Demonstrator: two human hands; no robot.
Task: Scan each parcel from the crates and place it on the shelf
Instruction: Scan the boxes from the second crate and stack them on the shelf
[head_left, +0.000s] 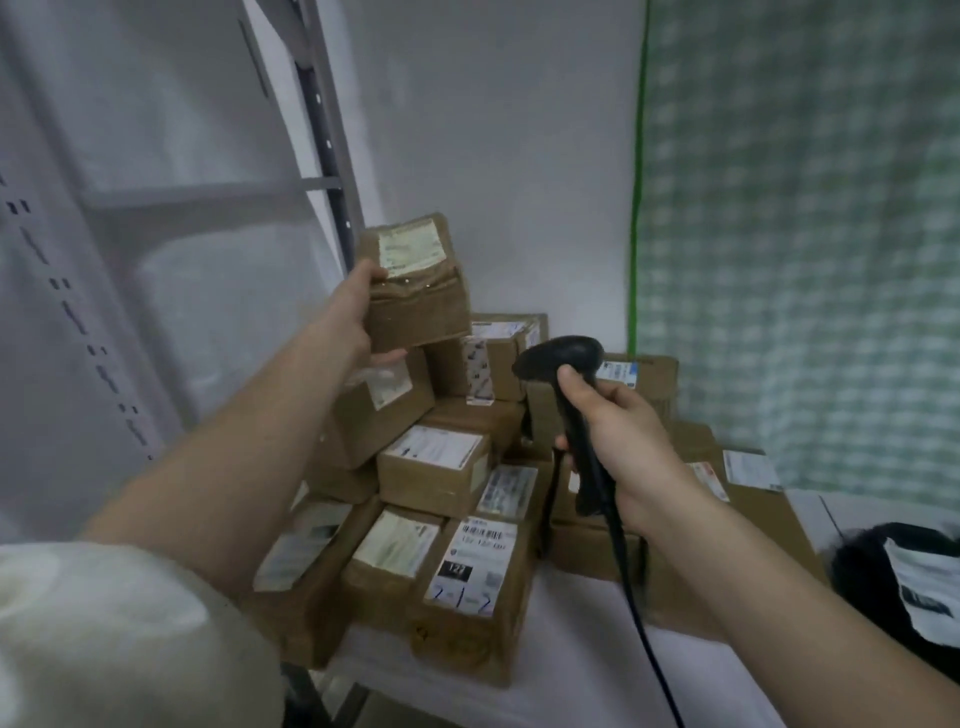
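Shelving (332, 171) of grey metal stands at far left, its perforated upright running up beside the white wall. My left sleeve (119, 634), pale and fleecy, fills the lower left corner, and the bare forearm extends from it up toward the centre. My left hand (353, 317) holds a brown cardboard parcel (415, 291) by its left edge: thumb on the upper face, fingers (387, 357) curled under the bottom edge, closed firmly on the box. This parcel is raised above the pile, tilted, with its pale label facing up and toward me. Below and to the right, a pile of parcels (431, 478) rests on the white shelf surface (571, 654), stacked unevenly against the back wall; most carry white shipping labels, and the nearest one (467, 582) shows a barcode and blue handwritten marks. Right of centre, my right hand (623, 447) is wrapped tightly around the handle of a black barcode scanner (563, 358), head pointing left toward the raised parcel, its cable (644, 639) dropping to the lower edge. A black bag (862, 566) with a white label lies at far right, before a green checked curtain (800, 234).
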